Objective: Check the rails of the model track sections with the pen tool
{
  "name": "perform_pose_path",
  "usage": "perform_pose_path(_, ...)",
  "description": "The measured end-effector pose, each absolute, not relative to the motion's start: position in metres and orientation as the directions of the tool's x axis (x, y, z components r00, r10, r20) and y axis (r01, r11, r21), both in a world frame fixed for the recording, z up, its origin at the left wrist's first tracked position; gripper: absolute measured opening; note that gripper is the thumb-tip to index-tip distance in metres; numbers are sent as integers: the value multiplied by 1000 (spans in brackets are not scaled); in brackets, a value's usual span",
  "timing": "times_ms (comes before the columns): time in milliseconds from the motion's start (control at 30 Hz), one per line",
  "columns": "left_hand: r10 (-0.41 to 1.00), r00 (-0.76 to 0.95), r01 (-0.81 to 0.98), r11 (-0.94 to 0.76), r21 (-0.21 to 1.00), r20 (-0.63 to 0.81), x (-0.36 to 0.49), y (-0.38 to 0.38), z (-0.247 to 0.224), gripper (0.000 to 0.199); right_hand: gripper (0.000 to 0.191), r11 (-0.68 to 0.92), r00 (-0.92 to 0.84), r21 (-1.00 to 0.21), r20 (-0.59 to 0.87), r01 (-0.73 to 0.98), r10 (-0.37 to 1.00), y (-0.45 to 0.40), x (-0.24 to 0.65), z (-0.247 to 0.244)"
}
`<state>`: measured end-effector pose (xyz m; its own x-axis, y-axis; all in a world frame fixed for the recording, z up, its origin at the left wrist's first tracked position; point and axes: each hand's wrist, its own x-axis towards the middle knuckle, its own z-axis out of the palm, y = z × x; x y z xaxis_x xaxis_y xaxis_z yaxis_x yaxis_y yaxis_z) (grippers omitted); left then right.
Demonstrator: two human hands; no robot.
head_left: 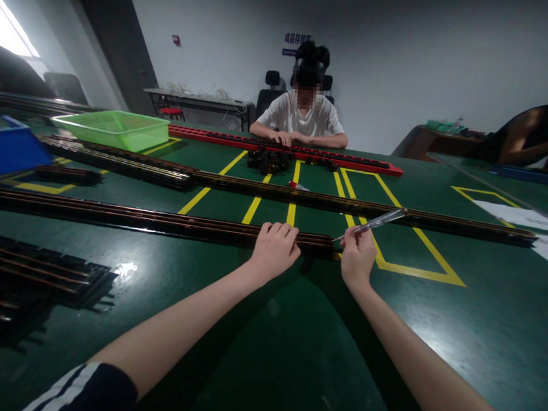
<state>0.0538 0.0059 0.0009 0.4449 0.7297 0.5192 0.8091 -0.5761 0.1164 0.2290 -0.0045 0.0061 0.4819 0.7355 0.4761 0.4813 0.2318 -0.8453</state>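
A long black rail (160,221) with copper-coloured strips runs from the left edge to the middle of the green table. My left hand (275,249) is closed around the rail near its right end. Just beyond that end, my right hand (359,255) is closed on a slim clear screwdriver-like tool (382,220). The thin tip of the tool points left and meets the rail's end, while its thick end points up and to the right, over a second long rail (465,224) lying farther back.
More rails (39,267) lie at the left, near a blue bin (10,149) and a green basket (120,130). Across the table (263,355) a person sits behind a red rail (375,165) and black parts (268,159). Papers (521,216) lie right.
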Motion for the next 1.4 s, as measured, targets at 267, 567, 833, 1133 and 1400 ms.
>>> perform_pose_path(267, 717, 444, 814, -573, 93, 537, 54, 6, 1, 29, 12, 201, 531, -858, 460, 473, 711, -4, 229, 6)
perform_pose_path(567, 713, 443, 809, -579, 100, 543, 54, 7, 0, 29, 17, 244, 484, -765, 585, 596, 651, -2, 232, 1)
perform_pose_path(833, 722, 439, 809, -576, 112, 535, 54, 6, 0, 29, 14, 341, 288, -661, 652, 668, 701, -2, 230, 3)
perform_pose_path(1133, 724, 440, 819, -566, 93, 532, 55, 6, 1, 29, 16, 359, -23, -415, 627, 836, 778, -3, 226, 2)
perform_pose_path(1400, 714, 443, 826, -560, 63, 542, 55, 6, 0, 28, 18, 389, -183, -278, 557, 878, 810, -5, 224, 3)
